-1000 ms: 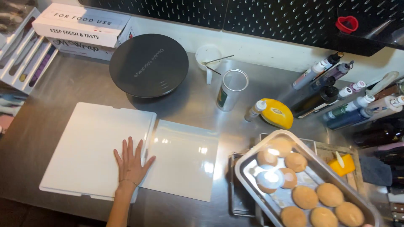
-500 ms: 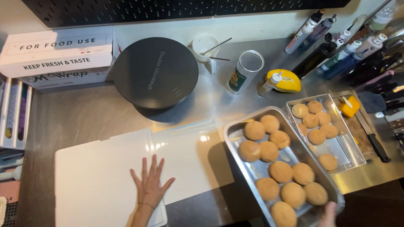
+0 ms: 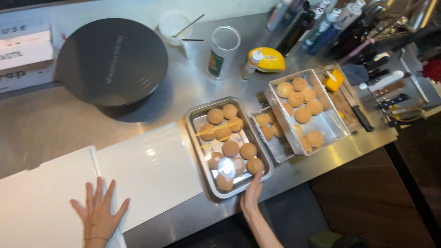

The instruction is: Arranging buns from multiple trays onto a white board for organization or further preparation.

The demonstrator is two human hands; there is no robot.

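My left hand [image 3: 98, 212] lies flat on a white cutting board [image 3: 36, 202], fingers spread and holding nothing. My right hand [image 3: 251, 195] reaches up from below and grips the near rim of a metal tray [image 3: 195, 138]. Several round brown buns [image 3: 229, 148] fill that tray. A second white board [image 3: 151, 170] lies between the first board and the tray, and the tray's left side sits right beside it.
Another tray of buns [image 3: 317, 126] rests tilted on a smaller tray [image 3: 271, 147] to the right. A black round turntable [image 3: 112, 59], a white bowl [image 3: 172, 23], a clear cup [image 3: 223, 50], a yellow squeezer [image 3: 268, 59] and bottles [image 3: 312, 23] stand behind. Knives [image 3: 390, 92] lie far right.
The view has swung right and closer. My right hand came into view and took the tray's near rim. My left hand stays flat on the white board.
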